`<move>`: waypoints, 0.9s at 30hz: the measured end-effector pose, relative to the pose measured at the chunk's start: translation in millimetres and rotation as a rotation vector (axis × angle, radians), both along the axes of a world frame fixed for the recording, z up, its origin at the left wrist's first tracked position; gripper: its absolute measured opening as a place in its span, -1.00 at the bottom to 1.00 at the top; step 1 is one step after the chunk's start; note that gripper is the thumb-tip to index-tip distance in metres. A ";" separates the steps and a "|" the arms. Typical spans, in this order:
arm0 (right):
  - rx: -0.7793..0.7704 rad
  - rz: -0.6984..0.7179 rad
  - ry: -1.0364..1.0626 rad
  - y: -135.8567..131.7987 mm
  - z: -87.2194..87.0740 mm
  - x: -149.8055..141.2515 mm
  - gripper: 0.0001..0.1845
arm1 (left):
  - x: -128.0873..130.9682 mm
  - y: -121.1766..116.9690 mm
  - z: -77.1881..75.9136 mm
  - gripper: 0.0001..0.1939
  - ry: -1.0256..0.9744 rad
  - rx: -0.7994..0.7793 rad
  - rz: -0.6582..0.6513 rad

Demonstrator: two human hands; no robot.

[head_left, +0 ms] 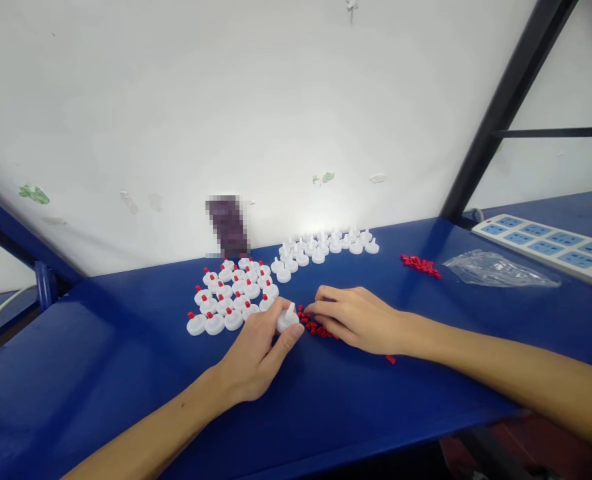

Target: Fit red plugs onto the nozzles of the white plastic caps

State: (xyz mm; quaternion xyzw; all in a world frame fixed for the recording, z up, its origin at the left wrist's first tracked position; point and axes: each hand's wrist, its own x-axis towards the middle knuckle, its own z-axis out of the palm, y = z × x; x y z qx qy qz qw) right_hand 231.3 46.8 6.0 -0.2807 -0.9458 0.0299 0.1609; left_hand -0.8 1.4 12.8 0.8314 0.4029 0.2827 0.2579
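My left hand [263,347] is closed around a white nozzle cap [288,320], a round base with a spout pointing up and no red tip on it. Bent fingers of my right hand [353,317] reach down into a loose pile of small red tip caps [321,331]. Its thumb is hidden, and whatever lies between the fingertips cannot be made out. Beyond my left hand stand rows of white nozzle caps with red tips [225,305]. Farther back, near the wall, is a group of white nozzle caps without red tips [319,253].
A second pile of red tip caps [421,265] lies to the right, beside a clear plastic bag [499,268]. A power strip [551,243] rests behind the bag. One stray red tip cap [391,359] lies near my right wrist. A pixelated dark rectangle [230,225] stands against the wall.
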 end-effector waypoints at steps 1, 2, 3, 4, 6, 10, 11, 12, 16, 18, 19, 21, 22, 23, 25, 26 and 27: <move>-0.024 -0.012 -0.014 -1.0 -0.6 -1.8 -0.74 | 0.1 -0.5 -0.8 -0.74 -0.009 -0.013 -0.019; -0.045 -0.024 -0.021 -1.8 -1.0 -3.2 -0.74 | 0.0 -1.1 -1.5 -0.74 -0.018 -0.024 -0.043; -0.062 -0.036 -0.023 -2.2 -1.4 -4.2 -0.74 | -0.3 -2.0 -2.0 -0.74 -0.027 -0.036 -0.071; -0.075 -0.047 -0.024 -2.2 -1.7 -4.8 -0.74 | -0.6 -2.8 -2.2 -0.74 -0.037 -0.047 -0.100; -0.097 -0.056 -0.019 -1.0 -2.1 -4.6 -0.74 | -1.4 -4.5 -1.8 -0.74 -0.055 -0.088 -0.153; -0.155 -0.061 0.040 4.6 -1.8 -1.9 -0.73 | -2.8 -6.2 -0.5 -0.71 -0.082 -0.163 -0.183; -0.172 -0.066 0.053 6.2 -1.4 -1.1 -0.72 | -3.1 -6.3 -0.7 -0.70 -0.093 -0.165 -0.179; -0.190 -0.074 0.062 7.8 -1.0 -0.4 -0.72 | -3.4 -6.2 -1.0 -0.68 -0.104 -0.161 -0.174; -0.237 -0.115 0.067 14.2 -0.3 3.6 -0.75 | -4.8 -3.7 -4.0 -0.65 -0.118 -0.118 -0.155; -0.234 -0.122 0.060 17.4 -0.7 6.2 -0.78 | -5.5 -1.2 -5.2 -0.65 -0.078 -0.071 -0.164; -0.223 -0.126 0.057 18.7 -0.9 7.4 -0.79 | -6.0 0.0 -5.5 -0.67 -0.043 -0.036 -0.167; -0.190 -0.140 0.068 19.4 -0.8 8.8 -0.81 | -6.9 1.8 -5.4 -0.71 0.042 0.037 -0.163; -0.173 -0.137 0.093 18.5 -0.3 8.9 -0.82 | -7.4 2.3 -5.0 -0.74 0.079 0.066 -0.159; -0.162 -0.120 0.135 16.6 0.7 8.5 -0.83 | -7.7 2.3 -4.4 -0.76 0.106 0.087 -0.158; -0.180 -0.045 0.247 9.6 3.7 6.2 -0.85 | -7.9 1.7 -3.3 -0.77 0.132 0.100 -0.172; -0.204 0.004 0.303 4.9 5.6 4.6 -0.85 | -7.6 1.1 -3.0 -0.77 0.135 0.096 -0.184; -0.227 0.052 0.347 -0.2 7.5 3.0 -0.85 | -7.1 0.4 -3.0 -0.77 0.137 0.089 -0.195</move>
